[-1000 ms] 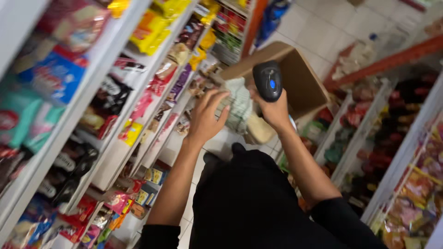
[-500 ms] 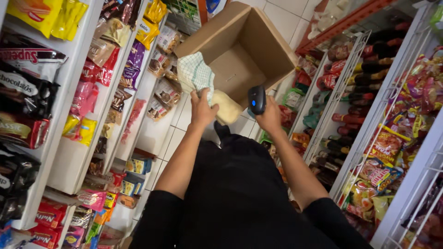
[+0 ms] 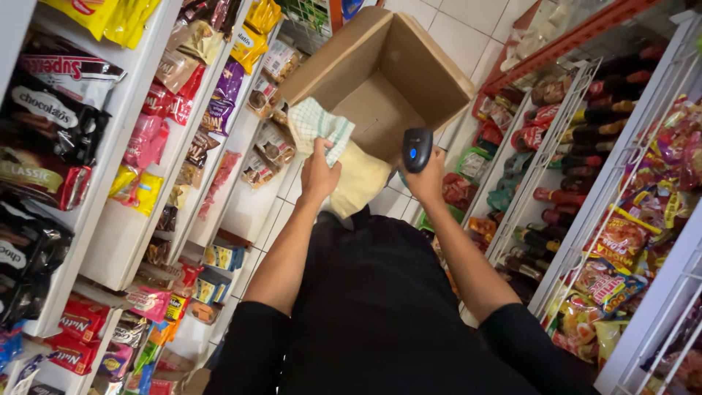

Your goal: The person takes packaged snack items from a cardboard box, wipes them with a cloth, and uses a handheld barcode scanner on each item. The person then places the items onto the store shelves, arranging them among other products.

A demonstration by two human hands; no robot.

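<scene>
Two hands now sit just below the open cardboard box [image 3: 380, 88], closer than a second ago. Our left hand [image 3: 319, 172] pinches the checked cloth [image 3: 316, 128] at the box's lower edge; our right hand [image 3: 428, 175] stays wrapped around the black scanner [image 3: 417, 148].

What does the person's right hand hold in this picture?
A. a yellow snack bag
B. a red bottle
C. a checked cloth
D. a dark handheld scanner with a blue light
D: the right hand grips a dark handheld scanner with a blue light, beside the open cardboard box.
</scene>
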